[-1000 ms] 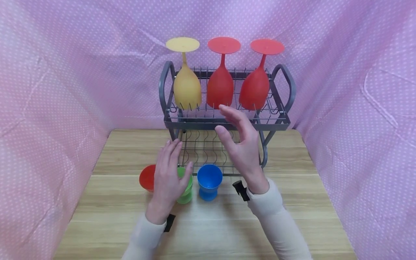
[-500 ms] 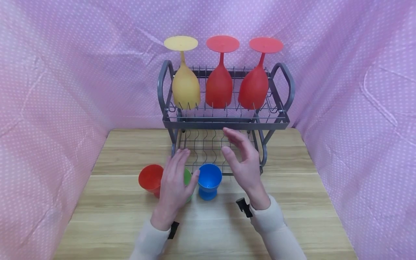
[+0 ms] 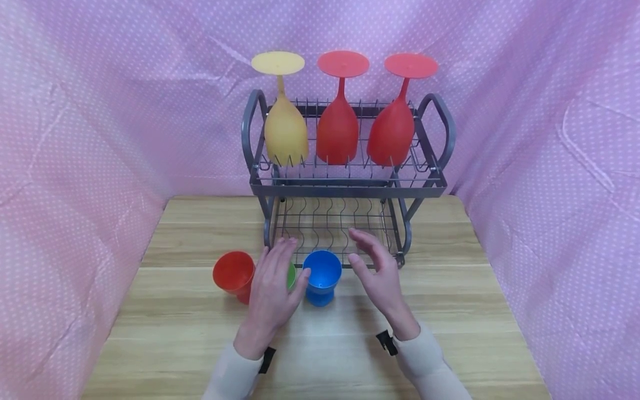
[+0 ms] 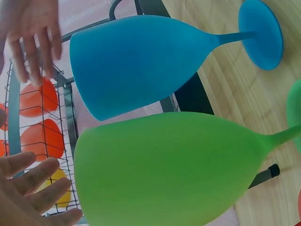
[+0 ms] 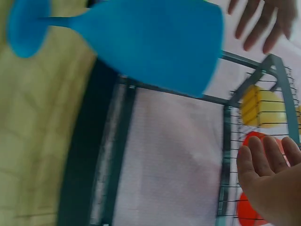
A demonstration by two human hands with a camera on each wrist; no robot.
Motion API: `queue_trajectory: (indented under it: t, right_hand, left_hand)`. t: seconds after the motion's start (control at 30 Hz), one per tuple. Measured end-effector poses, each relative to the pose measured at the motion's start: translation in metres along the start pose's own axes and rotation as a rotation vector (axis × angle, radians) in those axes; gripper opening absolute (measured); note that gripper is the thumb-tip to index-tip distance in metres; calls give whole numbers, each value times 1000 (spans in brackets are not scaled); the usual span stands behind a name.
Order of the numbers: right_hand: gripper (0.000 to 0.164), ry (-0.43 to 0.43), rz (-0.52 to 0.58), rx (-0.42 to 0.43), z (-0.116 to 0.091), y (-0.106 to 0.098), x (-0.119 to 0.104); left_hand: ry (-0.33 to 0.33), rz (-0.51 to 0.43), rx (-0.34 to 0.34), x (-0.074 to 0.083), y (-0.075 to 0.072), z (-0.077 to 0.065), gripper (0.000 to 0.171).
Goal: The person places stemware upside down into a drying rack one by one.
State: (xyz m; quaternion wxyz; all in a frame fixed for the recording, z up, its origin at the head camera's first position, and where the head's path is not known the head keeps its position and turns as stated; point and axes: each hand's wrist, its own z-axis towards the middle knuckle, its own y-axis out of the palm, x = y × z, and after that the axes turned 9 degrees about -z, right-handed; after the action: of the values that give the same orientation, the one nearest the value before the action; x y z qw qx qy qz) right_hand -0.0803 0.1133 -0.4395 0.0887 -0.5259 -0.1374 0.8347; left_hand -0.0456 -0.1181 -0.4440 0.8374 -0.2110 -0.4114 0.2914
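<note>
Most of the bright green stemmed goblet [image 4: 164, 174], standing in front of the dark grey two-tier metal rack [image 3: 350, 191], is hidden from the head view by your left hand [image 3: 274, 294]; the left wrist view shows its bowl, but cuts off part of its foot. Whether your fingers touch it cannot be told. The grip of this hand is apart, with fingers extended. Your right hand [image 3: 382, 283], before the rack's right half, has also its grip apart, fingers softly bent. Between your hands, the blue stemmed goblet [image 3: 322, 278] stands upright just before the rack's lower tier; the blurred right wrist view crops its upper side. The red stemmed goblet [image 3: 234, 272] is before the rack's left corner, its foot partly covered by your left hand. The tabletop [image 3: 460, 289] under the rack has pale wood grain. Pink-lilac cloth [image 3: 540, 111] with white dots hangs in folds behind the rack and at both its sides.
</note>
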Motion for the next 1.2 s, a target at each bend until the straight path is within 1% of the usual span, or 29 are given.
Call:
queue_trajectory:
  t: [0.23, 0.4, 0.53, 0.63, 0.77, 0.93, 1.07, 1.2]
  right_hand:
    - [48, 63, -58, -79, -17, 1, 21]
    - [60, 103, -58, -131, -23, 7, 34]
    - [70, 155, -98, -199, -27, 12, 42]
    - [76, 191, -118, -237, -30, 15, 47]
    - [84, 218, -106, -269, -33, 19, 54]
    - [90, 251, -82, -312, -35, 25, 60]
    - [91, 285, -63, -329, -36, 30, 62]
    - [90, 306, -55, -327, -37, 34, 62]
  left_hand:
    - [-21, -9, -7, -3, 0, -2, 60]
    - [-54, -14, -32, -5, -1, -5, 62]
    - [-97, -15, -52, -7, -3, -10, 63]
    - [-120, -8, -64, -8, -4, -15, 61]
    - [-124, -5, -71, -10, -5, -19, 60]
    - [-116, -6, -63, -11, -5, -24, 61]
    - [-112, -1, -60, -11, -5, -27, 62]
    - [-122, 3, -65, -11, -5, -30, 64]
